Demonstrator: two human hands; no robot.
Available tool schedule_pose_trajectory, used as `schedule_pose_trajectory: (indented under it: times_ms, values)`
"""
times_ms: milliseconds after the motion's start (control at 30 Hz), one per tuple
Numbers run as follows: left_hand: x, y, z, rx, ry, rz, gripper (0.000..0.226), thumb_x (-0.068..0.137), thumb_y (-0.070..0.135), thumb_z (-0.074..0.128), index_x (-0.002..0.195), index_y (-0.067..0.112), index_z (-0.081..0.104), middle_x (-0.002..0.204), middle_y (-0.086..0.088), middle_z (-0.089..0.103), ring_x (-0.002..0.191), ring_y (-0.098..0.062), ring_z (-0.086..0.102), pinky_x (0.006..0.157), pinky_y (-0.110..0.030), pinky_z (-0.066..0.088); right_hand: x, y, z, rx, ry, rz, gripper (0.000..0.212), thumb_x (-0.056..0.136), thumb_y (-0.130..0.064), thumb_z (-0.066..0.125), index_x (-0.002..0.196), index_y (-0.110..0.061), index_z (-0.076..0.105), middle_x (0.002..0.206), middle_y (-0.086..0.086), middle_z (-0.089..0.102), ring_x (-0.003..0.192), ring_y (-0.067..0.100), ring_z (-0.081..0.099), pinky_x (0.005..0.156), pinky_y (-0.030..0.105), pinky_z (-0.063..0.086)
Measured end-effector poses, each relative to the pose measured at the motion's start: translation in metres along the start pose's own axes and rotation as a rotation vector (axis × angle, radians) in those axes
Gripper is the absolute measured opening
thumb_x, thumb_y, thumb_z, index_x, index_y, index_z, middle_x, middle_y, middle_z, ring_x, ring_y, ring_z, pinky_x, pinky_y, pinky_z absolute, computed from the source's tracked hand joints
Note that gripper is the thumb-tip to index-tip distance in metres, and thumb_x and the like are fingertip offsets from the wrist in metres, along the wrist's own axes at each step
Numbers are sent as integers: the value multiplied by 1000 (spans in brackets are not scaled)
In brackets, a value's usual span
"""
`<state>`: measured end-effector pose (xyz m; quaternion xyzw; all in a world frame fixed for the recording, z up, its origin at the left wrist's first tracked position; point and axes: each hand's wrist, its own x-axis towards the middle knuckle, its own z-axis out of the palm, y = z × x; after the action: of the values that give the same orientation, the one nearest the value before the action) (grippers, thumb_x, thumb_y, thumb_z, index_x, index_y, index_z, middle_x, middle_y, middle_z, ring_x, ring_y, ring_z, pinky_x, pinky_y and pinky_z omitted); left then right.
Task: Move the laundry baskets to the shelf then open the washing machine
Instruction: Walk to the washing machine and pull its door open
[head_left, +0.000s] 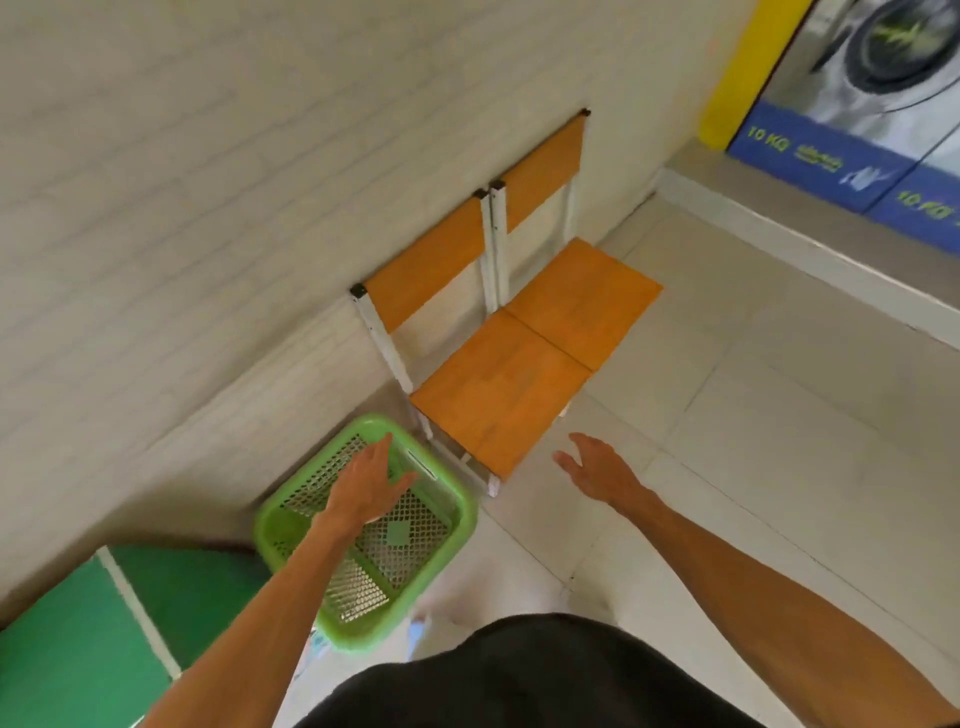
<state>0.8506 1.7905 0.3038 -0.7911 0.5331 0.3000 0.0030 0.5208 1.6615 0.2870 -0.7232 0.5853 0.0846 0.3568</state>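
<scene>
Left grip (370, 486) spread flat over green basket (447, 540).

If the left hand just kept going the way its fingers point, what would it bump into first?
Probably the far rim of the green laundry basket: the open left hand hovers over it, fingers aimed toward the nearer orange chair just beyond. Depth is hard to judge.

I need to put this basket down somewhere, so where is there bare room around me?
Both orange chair seats are bare. So is the tiled floor between the chairs and the step under the washing machines. It is crowded on the left, where the green basket sits between wall, chair leg and green surface.
</scene>
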Motion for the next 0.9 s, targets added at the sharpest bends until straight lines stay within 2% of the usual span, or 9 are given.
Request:
schedule_pose_trajectory:
  times_ms: [133,300,400,467,567,700,900]
  values:
    - [69,115,1,101,-63,182,87,91,67,44,156,15,18,157,-15,32,137,-33,42,109,-48,38,-18,93,-62,93,149,157,69,95,-59,38,148,-15,35,151,11,41,136,31,41,110,44,35]
    - [143,302,20,172,-66,431,90,90,68,42,157,15,15,159,-11,29,145,-31,30,114,-48,31,-42,225,-139,207,269,314,72,95,-59,37,149,-12,35,152,13,40,140,31,37,113,44,32]
    - [161,413,24,138,-43,574,83,94,57,48,157,12,18,160,-12,27,146,-32,28,116,-46,28,-52,291,-182,235,352,379,70,96,-58,37,148,-11,36,150,13,43,138,31,40,111,44,33]
    - [174,470,26,92,-40,623,85,92,61,49,156,12,20,159,-12,28,145,-32,29,116,-46,28,-53,324,-209,236,392,416,69,96,-57,37,147,-11,38,148,14,45,136,32,42,109,43,34]
    - [199,531,32,85,-42,691,96,84,75,41,156,16,21,158,-10,32,144,-31,32,114,-47,33,-44,364,-246,241,430,444,67,97,-55,38,147,-11,38,148,14,46,136,32,42,108,43,35]
    - [244,587,35,114,-58,702,87,88,69,47,155,20,20,158,-8,31,144,-31,31,112,-51,36,-6,404,-296,231,435,442,65,98,-53,38,145,-10,39,146,14,47,135,32,43,107,43,36]
    - [347,674,19,223,-93,701,88,90,67,45,156,17,17,160,-11,27,147,-33,22,116,-50,29,90,442,-387,219,433,456,66,97,-55,37,146,-10,38,146,14,47,135,32,43,107,45,37]
